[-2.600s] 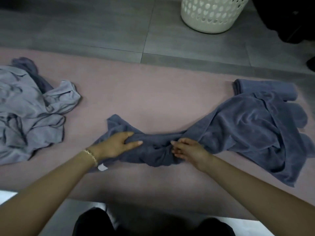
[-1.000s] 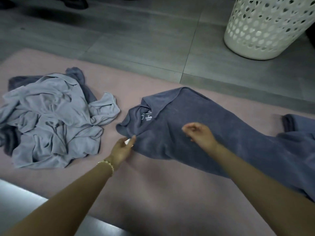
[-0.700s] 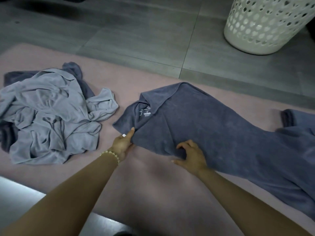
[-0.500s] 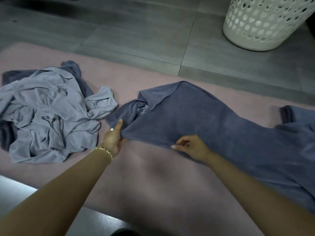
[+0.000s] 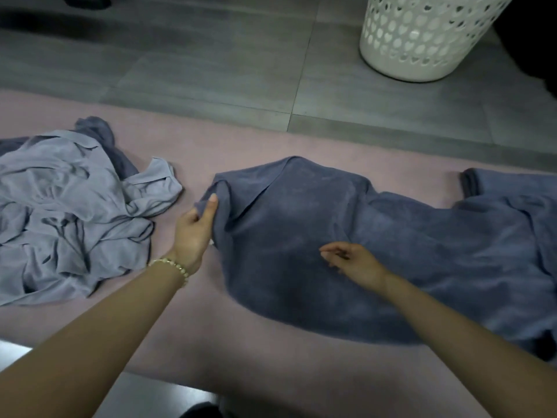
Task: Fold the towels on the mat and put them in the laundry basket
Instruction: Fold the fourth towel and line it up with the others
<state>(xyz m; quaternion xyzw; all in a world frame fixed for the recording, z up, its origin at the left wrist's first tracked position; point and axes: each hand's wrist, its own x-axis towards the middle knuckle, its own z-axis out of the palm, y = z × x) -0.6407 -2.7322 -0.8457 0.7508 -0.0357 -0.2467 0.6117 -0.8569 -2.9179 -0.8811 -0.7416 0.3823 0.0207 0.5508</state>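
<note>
A dark blue towel (image 5: 316, 236) lies spread and wrinkled across the pink mat (image 5: 196, 336), running off to the right. My left hand (image 5: 196, 227) grips its left edge, thumb on top of the cloth. My right hand (image 5: 352, 260) hovers over the towel's middle with fingers loosely curled, holding nothing that I can see. The white perforated laundry basket (image 5: 419, 40) stands on the grey floor at the upper right.
A crumpled pile of light grey-blue cloth (image 5: 69, 212) lies on the mat at the left, with a darker towel (image 5: 99, 131) partly under it. Grey floor tiles (image 5: 211, 61) lie beyond the mat. Something dark sits at the far right edge.
The towel's near edge has been pulled toward me and flattened. My right hand let go of that edge and lifted above the cloth. My left hand keeps its hold on the left edge.
</note>
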